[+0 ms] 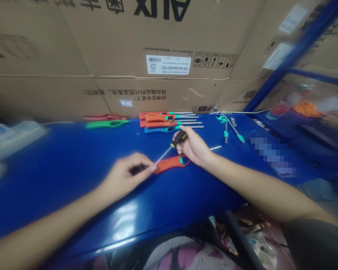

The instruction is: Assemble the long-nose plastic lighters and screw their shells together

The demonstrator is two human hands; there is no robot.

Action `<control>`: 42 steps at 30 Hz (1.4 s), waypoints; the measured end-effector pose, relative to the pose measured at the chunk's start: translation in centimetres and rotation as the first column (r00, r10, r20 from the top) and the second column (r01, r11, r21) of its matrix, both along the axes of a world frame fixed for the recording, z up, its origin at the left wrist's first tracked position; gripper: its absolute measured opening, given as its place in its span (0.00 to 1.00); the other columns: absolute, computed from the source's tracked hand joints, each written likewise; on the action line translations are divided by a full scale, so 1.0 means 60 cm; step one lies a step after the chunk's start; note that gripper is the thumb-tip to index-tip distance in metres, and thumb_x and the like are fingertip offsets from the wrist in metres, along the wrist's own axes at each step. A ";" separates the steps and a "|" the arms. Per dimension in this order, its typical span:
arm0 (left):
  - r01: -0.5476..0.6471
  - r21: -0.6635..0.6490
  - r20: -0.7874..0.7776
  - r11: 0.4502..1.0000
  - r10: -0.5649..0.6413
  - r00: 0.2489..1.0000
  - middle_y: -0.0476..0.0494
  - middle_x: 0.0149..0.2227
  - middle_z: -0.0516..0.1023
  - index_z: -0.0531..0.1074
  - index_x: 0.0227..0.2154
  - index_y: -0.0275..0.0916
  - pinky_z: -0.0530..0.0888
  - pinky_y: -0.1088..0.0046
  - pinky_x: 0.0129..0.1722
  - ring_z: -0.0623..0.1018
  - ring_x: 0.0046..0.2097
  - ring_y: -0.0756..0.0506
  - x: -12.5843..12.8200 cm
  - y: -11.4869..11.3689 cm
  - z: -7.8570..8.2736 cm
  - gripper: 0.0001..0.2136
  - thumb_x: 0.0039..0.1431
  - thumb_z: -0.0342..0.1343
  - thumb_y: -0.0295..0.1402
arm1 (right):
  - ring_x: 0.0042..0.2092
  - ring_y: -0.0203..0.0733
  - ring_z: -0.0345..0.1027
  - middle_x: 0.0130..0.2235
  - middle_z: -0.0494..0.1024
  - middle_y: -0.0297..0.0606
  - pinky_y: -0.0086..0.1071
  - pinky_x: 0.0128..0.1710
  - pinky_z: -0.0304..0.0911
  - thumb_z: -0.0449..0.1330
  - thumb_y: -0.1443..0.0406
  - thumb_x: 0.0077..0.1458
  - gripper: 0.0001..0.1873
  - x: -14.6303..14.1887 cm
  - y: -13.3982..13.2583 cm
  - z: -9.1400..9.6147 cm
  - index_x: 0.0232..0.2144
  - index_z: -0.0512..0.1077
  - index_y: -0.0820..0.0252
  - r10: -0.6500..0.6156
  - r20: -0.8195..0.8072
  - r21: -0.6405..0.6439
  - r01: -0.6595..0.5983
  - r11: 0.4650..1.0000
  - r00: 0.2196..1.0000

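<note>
My right hand point(193, 147) is closed around the black and yellow handle of a screwdriver point(163, 155), whose thin shaft slants down to the left. At the tip of that shaft, the thumb and fingers of my left hand point(132, 168) are pinched together; what lies between them is too small to make out. An orange gas lighter point(170, 164) with a green trigger and metal tube lies on the blue table point(81, 187). Its butt end is right beside my left fingertips, and my right hand hides part of its front.
Behind my hands lie several orange lighters point(154, 117) and a blue lighter point(159, 130). Red and green casings point(105, 124) rest left of them. Metal tubes with green parts point(233, 127) lie to the right. A cardboard wall point(115, 56) borders the back; another person's hand point(336, 122) is at far right.
</note>
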State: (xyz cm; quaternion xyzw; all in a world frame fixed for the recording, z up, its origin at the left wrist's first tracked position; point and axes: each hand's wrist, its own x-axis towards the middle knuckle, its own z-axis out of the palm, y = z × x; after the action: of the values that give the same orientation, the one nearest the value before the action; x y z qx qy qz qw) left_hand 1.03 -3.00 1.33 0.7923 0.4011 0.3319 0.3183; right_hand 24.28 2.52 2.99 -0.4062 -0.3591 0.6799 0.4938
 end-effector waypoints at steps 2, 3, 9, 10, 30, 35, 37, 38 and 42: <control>-0.009 0.005 -0.005 1.000 0.009 1.000 0.48 0.35 0.81 0.79 0.32 0.40 0.72 0.73 0.40 0.79 0.37 0.48 0.000 -0.001 0.001 0.08 0.63 0.60 0.37 | 0.17 0.31 0.61 0.20 0.72 0.32 0.26 0.16 0.59 0.56 0.54 0.62 0.18 -0.001 -0.001 0.001 0.26 0.68 0.60 -0.005 -0.003 0.007 0.005 1.000 1.000; -0.013 0.008 -0.008 1.000 0.013 1.000 0.47 0.35 0.81 0.79 0.32 0.40 0.72 0.73 0.40 0.79 0.37 0.48 0.001 -0.001 0.001 0.08 0.63 0.61 0.37 | 0.17 0.31 0.61 0.20 0.71 0.32 0.26 0.15 0.58 0.57 0.54 0.61 0.18 -0.001 -0.002 0.001 0.26 0.68 0.60 -0.006 -0.002 0.009 0.006 1.000 1.000; -0.015 -0.008 0.003 1.000 0.015 1.000 0.46 0.34 0.81 0.79 0.31 0.39 0.73 0.73 0.37 0.79 0.35 0.48 0.001 -0.002 0.001 0.08 0.61 0.62 0.37 | 0.17 0.31 0.61 0.21 0.72 0.33 0.26 0.15 0.58 0.56 0.56 0.62 0.18 0.000 -0.004 -0.003 0.25 0.69 0.61 -0.025 -0.016 0.049 0.026 0.998 1.000; -0.014 -0.014 0.006 1.000 0.014 1.000 0.46 0.34 0.81 0.80 0.31 0.38 0.73 0.73 0.37 0.79 0.35 0.48 0.001 -0.003 0.001 0.07 0.61 0.62 0.37 | 0.17 0.30 0.61 0.21 0.71 0.33 0.25 0.15 0.58 0.55 0.56 0.62 0.18 0.000 -0.004 -0.004 0.25 0.69 0.61 -0.021 -0.019 0.048 0.022 0.999 1.000; -0.061 -0.171 0.049 0.983 0.071 0.996 0.45 0.33 0.83 0.81 0.35 0.38 0.74 0.75 0.34 0.79 0.33 0.48 -0.004 -0.010 -0.007 0.07 0.59 0.62 0.36 | 0.16 0.30 0.59 0.22 0.71 0.31 0.26 0.14 0.57 0.56 0.56 0.60 0.17 -0.001 -0.005 -0.003 0.25 0.69 0.61 -0.009 -0.034 0.017 0.010 1.000 0.999; -0.070 -0.224 0.087 0.972 0.092 0.992 0.43 0.33 0.84 0.82 0.35 0.36 0.74 0.74 0.34 0.79 0.33 0.47 -0.002 -0.009 -0.008 0.09 0.57 0.63 0.37 | 0.17 0.30 0.59 0.22 0.71 0.31 0.26 0.14 0.57 0.59 0.55 0.57 0.17 -0.001 -0.006 -0.001 0.25 0.69 0.61 -0.009 -0.032 0.017 0.010 1.000 0.999; -0.069 -0.242 0.090 0.968 0.093 0.992 0.42 0.33 0.84 0.82 0.36 0.36 0.73 0.73 0.34 0.79 0.33 0.47 -0.002 -0.009 -0.006 0.10 0.57 0.63 0.37 | 0.17 0.30 0.59 0.22 0.71 0.31 0.26 0.14 0.57 0.60 0.55 0.57 0.16 -0.001 -0.006 0.000 0.25 0.69 0.61 -0.010 -0.035 0.019 0.010 1.000 0.999; -0.068 -0.246 0.084 0.967 0.091 0.992 0.42 0.33 0.84 0.82 0.36 0.36 0.73 0.74 0.33 0.78 0.32 0.47 -0.002 -0.009 -0.005 0.10 0.57 0.63 0.37 | 0.17 0.30 0.59 0.23 0.72 0.31 0.26 0.14 0.57 0.60 0.55 0.57 0.16 -0.002 -0.006 0.000 0.25 0.69 0.61 -0.012 -0.036 0.017 0.012 1.000 0.999; -0.068 -0.217 0.065 0.974 0.084 0.994 0.42 0.31 0.83 0.83 0.36 0.36 0.70 0.75 0.29 0.75 0.29 0.49 -0.003 -0.009 -0.003 0.10 0.57 0.62 0.36 | 0.17 0.29 0.59 0.24 0.73 0.31 0.26 0.14 0.56 0.61 0.54 0.56 0.16 -0.002 -0.006 0.001 0.26 0.68 0.60 -0.021 -0.036 0.000 0.021 1.000 0.999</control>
State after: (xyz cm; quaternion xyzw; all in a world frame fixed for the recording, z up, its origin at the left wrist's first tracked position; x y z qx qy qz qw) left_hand 0.88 -3.55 1.18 0.7245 0.4526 0.3280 0.4034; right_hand 24.19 2.13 3.06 -0.3976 -0.3459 0.6817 0.5075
